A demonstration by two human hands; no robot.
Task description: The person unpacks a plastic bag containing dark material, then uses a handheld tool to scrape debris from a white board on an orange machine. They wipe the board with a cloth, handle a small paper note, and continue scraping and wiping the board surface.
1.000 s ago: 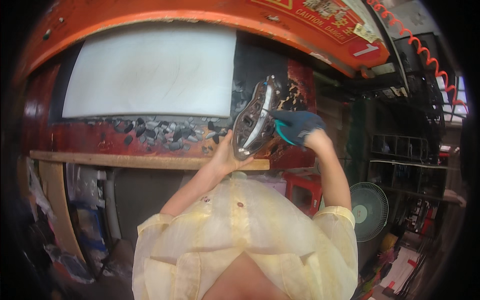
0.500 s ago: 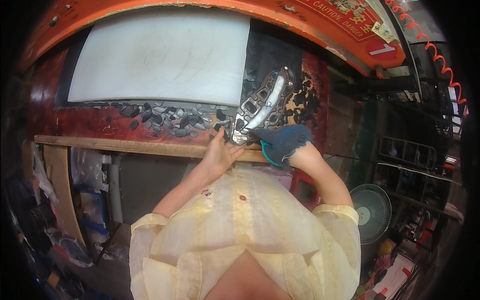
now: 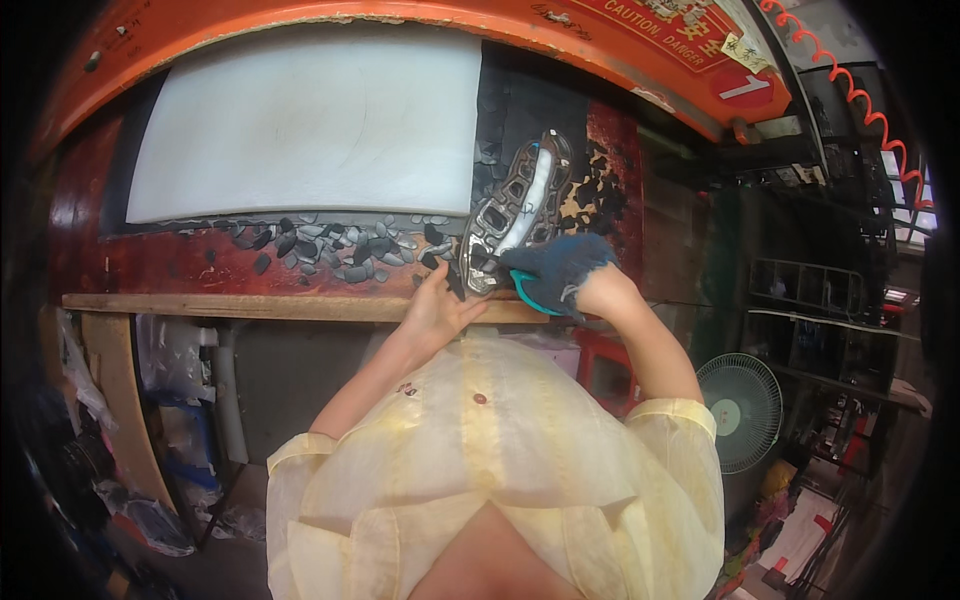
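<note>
A long, curved metal cutting die (image 3: pixel 510 215), shaped like a shoe sole with many openings, lies slanted near the table's front edge. A white strip (image 3: pixel 530 197) runs along its middle. My bare left hand (image 3: pixel 437 305) is closed on its near end, with a small dark piece (image 3: pixel 456 281) beside the fingers. In a dark blue knit glove, my right hand (image 3: pixel 565 272) has its fingers drawn together over the die's near right side. A teal curved edge (image 3: pixel 534 293) shows below the glove. Whatever those fingers hold is hidden.
Many dark grey offcuts (image 3: pixel 350 247) lie scattered in front of a white board (image 3: pixel 305 125). An orange machine frame (image 3: pixel 420 12) spans the far side. A wooden rail (image 3: pixel 250 307) edges the red table. A fan (image 3: pixel 738 412) stands at right.
The whole view has shifted slightly. My gloved right hand has moved a little farther over the die. The left hand keeps its place at the die's near end.
</note>
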